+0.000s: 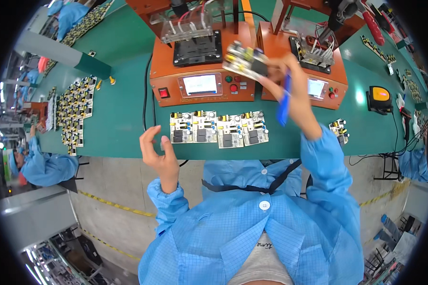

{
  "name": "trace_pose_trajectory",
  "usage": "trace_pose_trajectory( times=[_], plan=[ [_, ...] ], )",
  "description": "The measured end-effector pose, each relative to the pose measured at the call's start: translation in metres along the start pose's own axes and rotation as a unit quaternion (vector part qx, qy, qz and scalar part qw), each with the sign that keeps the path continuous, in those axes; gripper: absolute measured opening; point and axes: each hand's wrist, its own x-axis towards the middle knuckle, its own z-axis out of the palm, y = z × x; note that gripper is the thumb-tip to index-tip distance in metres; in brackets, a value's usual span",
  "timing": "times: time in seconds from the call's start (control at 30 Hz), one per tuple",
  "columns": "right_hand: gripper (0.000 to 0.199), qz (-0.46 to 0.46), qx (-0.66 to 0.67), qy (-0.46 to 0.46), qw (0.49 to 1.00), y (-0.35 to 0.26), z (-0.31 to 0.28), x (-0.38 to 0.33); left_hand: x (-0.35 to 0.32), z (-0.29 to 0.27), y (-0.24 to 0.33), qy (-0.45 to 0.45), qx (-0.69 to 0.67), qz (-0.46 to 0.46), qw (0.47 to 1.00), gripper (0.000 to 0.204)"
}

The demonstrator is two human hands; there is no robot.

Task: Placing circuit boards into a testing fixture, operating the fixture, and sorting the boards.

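Note:
My right hand (292, 85) is raised over the fronts of two orange machines, gripping a populated circuit board (239, 61) by its right end. That board is tilted, with its parts facing up. A blue pen (284, 107) hangs from the same hand. My left hand (158, 154) is held at the bench's near edge, fingers curved and apart, with nothing in it. Just right of it, several similar circuit boards (229, 130) lie in a row on the green bench. The left orange machine (202, 97) has a black nest (197, 50) with no board on it, below a clear wired plate (188, 28).
The right orange machine (335, 78) stands beside the left one. A single circuit board (339, 130) lies near my right sleeve. An orange-topped black device (379, 99) stands farther right. Many boards (76, 109) cover the bench at left, near a grey post (57, 52).

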Motion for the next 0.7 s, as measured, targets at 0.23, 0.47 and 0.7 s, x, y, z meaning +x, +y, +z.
trace_pose_trajectory(
  times=[0.23, 0.47, 0.7],
  plan=[
    [0.044, -0.186, 0.069, 0.021, 0.980, 0.028, 0.076, 0.088, 0.073, -0.007, 0.017, 0.065, -0.144, 0.116, 0.981, 0.017],
    [0.042, -0.193, -0.077, -0.027, 0.978, 0.007, 0.080, 0.098, 0.270, 0.005, 0.084, 0.114, -0.130, 0.308, 0.936, 0.021],
    [0.039, -0.144, -0.046, 0.013, 0.988, 0.029, 0.057, 0.085, 0.380, 0.105, 0.183, -0.269, -0.381, -0.299, 0.833, 0.028]
  ],
)
